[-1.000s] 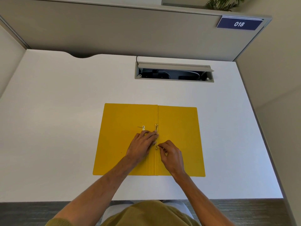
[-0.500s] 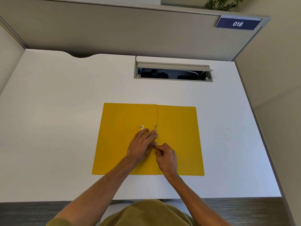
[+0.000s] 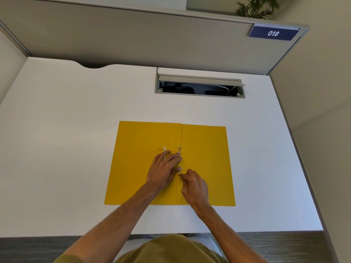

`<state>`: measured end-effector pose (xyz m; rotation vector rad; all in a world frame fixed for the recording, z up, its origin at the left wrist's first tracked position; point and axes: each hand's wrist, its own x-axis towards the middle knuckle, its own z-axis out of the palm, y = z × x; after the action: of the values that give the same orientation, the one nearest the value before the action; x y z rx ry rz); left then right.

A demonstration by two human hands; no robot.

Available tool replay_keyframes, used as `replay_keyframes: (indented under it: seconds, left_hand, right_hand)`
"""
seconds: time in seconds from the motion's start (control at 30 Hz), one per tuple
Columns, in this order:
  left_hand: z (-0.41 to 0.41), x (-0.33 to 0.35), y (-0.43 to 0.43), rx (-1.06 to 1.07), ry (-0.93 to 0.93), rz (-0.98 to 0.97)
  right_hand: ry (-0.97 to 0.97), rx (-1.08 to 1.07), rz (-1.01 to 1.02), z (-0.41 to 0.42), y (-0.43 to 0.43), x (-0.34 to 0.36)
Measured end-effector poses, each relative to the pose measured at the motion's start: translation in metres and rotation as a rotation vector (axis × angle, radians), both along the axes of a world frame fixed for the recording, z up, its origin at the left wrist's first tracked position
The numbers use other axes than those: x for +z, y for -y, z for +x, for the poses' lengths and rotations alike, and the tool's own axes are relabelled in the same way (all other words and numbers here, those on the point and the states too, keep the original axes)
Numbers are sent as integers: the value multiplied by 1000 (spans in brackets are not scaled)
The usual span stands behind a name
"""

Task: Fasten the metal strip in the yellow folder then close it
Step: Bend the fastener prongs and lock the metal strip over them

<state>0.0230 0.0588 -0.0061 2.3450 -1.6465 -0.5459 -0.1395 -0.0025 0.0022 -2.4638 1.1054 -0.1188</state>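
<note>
1. Yellow folder (image 3: 205, 164) is lying open on the desk (image 3: 57, 139); metal strip (image 3: 179, 160) is sitting along the spine.
2. Left hand (image 3: 163, 171), fingers flat, is pressing the strip; right hand (image 3: 193, 186) is pinching its near end.
3. Risk: the end is slipping the pinch, leaving the strip unfastened.

The tabletop (image 3: 66, 130) lies bare on every side of the hands — wide open room to the left of the left hand (image 3: 163, 171) and to the right of the right hand (image 3: 193, 186). Beneath both hands the open yellow folder (image 3: 207, 158) lies flat, no barrier; only its metal strip (image 3: 179, 158) along the fold and a small loose metal piece (image 3: 163, 149) just beyond the left fingers rise slightly. Farther ahead of the hands an open cable hatch (image 3: 199, 86) breaks the surface, its lid raised. Beyond it the partition wall (image 3: 133, 35) closes the far side — side panels (image 3: 313, 130) bound the right and left.
</note>
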Motion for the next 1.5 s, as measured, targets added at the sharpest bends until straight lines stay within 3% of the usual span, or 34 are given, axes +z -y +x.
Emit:
replay_keyframes:
  seconds: [0.73,1.03,1.5]
  left_hand:
    - [-2,-3,-1,-1,17,-19]
    - [-4,-6,-1,-28,29,-16]
    - [-9,-12,1,-38,98,27]
  right_hand:
    - [36,-2,-3,-16,-17,-7]
    - [115,-228,73,-21,40,6]
    - [62,9,199,75,91,43]
